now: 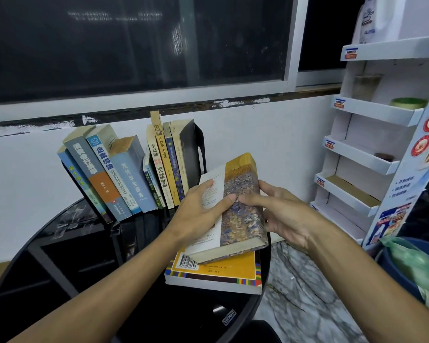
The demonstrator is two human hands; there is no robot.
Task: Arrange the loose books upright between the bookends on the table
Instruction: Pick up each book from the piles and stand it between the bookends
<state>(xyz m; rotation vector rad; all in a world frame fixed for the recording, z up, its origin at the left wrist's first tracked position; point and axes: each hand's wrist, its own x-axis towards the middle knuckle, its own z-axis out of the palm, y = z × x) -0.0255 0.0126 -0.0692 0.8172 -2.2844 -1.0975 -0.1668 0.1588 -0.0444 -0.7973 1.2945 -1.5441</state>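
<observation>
A thick book with a marbled blue and yellow cover (pixel 243 209) is lifted at a tilt above the table's right side. My left hand (pixel 203 214) grips its left cover, thumb across the spine. My right hand (pixel 280 214) holds its right side, thumb on the cover. Under it lies a flat orange book (pixel 223 271) with a barcode. Behind, several books (pixel 124 174) stand in a row; the left ones lean left, the right ones stand upright against a black bookend (pixel 192 154). The left bookend is hidden.
The round black glass table (pixel 84 280) stands against a white wall under a dark window. A white cardboard display shelf (pixel 372 149) stands at the right. A blue bin (pixel 401 266) with a green bag sits on the marble floor at the right.
</observation>
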